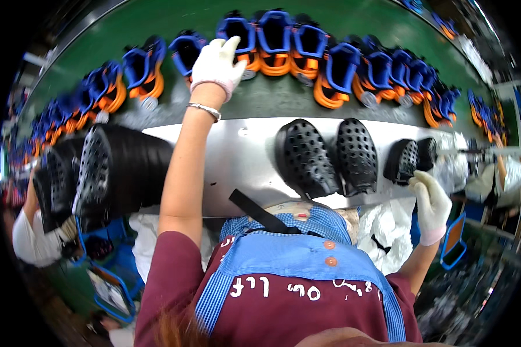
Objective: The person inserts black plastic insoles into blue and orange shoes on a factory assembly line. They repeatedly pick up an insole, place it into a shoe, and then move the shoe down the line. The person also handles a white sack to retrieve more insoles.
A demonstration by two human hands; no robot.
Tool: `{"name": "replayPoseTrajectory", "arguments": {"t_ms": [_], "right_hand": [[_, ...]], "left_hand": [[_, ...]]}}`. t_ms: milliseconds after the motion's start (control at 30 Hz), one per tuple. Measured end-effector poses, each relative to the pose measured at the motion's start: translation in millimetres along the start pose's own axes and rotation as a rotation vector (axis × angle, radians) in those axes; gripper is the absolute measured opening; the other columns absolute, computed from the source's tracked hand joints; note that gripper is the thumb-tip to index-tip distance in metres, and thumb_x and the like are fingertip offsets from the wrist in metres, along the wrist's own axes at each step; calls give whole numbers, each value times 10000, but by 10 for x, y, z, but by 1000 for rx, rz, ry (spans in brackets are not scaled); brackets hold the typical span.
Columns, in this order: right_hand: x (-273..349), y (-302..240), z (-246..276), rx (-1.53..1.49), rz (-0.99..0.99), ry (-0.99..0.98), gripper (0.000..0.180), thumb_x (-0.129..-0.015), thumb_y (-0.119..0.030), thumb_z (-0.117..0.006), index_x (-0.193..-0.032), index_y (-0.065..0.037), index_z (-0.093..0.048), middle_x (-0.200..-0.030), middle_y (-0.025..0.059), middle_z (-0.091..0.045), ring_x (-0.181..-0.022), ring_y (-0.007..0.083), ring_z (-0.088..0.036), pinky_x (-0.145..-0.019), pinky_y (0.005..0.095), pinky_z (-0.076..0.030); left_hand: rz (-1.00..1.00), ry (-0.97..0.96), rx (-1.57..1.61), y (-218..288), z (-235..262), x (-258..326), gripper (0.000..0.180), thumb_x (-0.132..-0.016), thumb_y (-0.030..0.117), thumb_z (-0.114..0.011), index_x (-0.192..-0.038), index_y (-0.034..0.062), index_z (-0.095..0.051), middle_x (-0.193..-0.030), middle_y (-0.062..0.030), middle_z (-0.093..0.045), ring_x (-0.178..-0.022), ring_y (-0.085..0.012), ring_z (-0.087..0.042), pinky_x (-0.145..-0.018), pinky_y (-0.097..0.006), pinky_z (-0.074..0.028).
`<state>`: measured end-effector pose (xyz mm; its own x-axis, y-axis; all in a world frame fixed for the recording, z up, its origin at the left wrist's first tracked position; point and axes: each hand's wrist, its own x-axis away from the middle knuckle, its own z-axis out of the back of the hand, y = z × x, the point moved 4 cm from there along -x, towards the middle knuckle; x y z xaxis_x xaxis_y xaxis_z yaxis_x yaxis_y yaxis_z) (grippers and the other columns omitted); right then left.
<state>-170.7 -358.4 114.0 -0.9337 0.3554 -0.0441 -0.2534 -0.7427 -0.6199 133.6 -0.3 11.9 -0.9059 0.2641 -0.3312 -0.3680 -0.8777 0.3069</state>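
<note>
My left hand (217,68), in a white glove, reaches over the row of shoes with its fingers apart. It covers part of a blue and orange shoe (186,51), and its fingertips come near the neighbouring shoe (237,32). Whether it touches either one I cannot tell. At the right, my white-gloved right hand (432,205) is raised beside a small pair of black clog-shaped pieces with holes (402,162). Its fingers are loosely stretched and nothing shows in them. Between my hands lies a bigger perforated black pair (308,159), toes toward me.
The shoes stand in a curved row on a green surface (150,17), beyond a metal ledge (237,144). Large black perforated pieces (118,168) sit left of my forearm. White bags (385,228) hang below the ledge. Other people's arms show at both sides.
</note>
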Motion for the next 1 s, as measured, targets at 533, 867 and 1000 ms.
{"name": "replayPoseTrajectory", "arguments": {"t_ms": [533, 867, 1000], "right_hand": [[541, 1496, -1443, 244, -76, 436, 121, -815, -232, -585, -778, -123, -621, -696, 66, -612, -665, 281, -628, -594, 410, -503], [378, 1353, -1442, 91, -150, 298, 170, -742, -238, -575, -641, -111, -624, -635, 107, -628, -633, 319, -639, -548, 443, -503], [323, 1325, -1462, 90, -94, 299, 176, -736, -248, -576, -643, -108, -628, -650, 97, -645, -648, 305, -655, -544, 432, -518]], "left_hand": [[44, -950, 461, -514, -1464, -1002, 374, -851, 184, -731, -1145, 21, -568, -909, -34, -620, -685, -129, -552, -606, -283, -476], [-155, -758, 251, 670, -1229, -547, 455, -836, 267, -707, -1183, 21, -545, -987, -47, -587, -774, -153, -523, -678, -304, -439], [-203, -748, 197, 943, -1242, -432, 490, -829, 300, -697, -1198, 21, -536, -1018, -52, -574, -809, -162, -512, -707, -312, -425]]}}
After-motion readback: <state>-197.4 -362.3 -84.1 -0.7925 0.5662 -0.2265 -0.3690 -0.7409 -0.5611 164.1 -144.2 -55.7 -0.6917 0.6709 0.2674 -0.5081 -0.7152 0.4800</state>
